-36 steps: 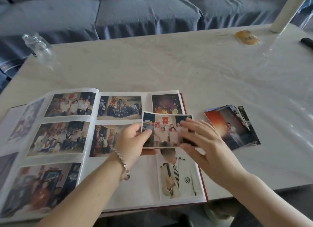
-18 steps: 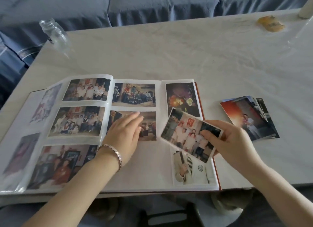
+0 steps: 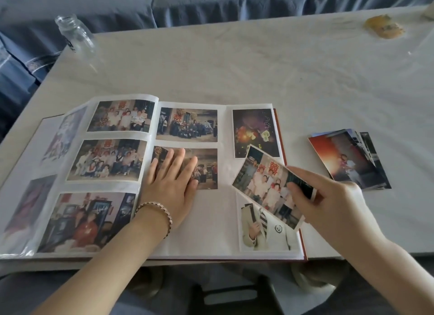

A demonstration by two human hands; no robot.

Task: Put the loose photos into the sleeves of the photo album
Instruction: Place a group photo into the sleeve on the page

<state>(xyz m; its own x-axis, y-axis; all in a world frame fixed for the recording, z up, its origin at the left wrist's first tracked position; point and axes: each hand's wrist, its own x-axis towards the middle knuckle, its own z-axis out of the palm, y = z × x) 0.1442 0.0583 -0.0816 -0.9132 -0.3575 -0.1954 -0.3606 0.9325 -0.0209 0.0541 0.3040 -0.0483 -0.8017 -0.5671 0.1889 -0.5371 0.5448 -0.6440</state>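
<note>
1. Album (image 3: 211, 234) lies open and flat on the near-left part of the table (image 3: 234, 68); its white pages carry glossy clear sleeves, and a red-brown cover edge shows on the right
2. Most sleeves hold rectangular colour prints; the left page bows up near the spine
3. Photo (image 3: 260, 185), a glossy white-bordered print of people under a red character, is tilted over the right page, between a dark sleeved print and a portrait in a pale jacket; I cannot tell whether it touches the page
4. Right hand (image 3: 328, 204) grasps the photo at its right short edge, thumb pressed on its face and index finger along the upper edge; the forearm comes in from the lower right
5. Left hand (image 3: 171, 185) lies palm down on the right page near the spine, fingers straight and slightly spread over a sleeved print, holding nothing; a metal link bracelet (image 3: 157, 209) circles the wrist
6. Stack (image 3: 347, 159) of loose prints, untidily fanned, lies on the table just right of the album, apart from both hands
7. Table is pale and stone-like under wrinkled clear film; a clear glass jar (image 3: 75, 36) stands at its far-left corner and a yellow lump (image 3: 384, 28) sits far right
8. Sofa (image 3: 187, 2) in blue fabric runs behind the table
</note>
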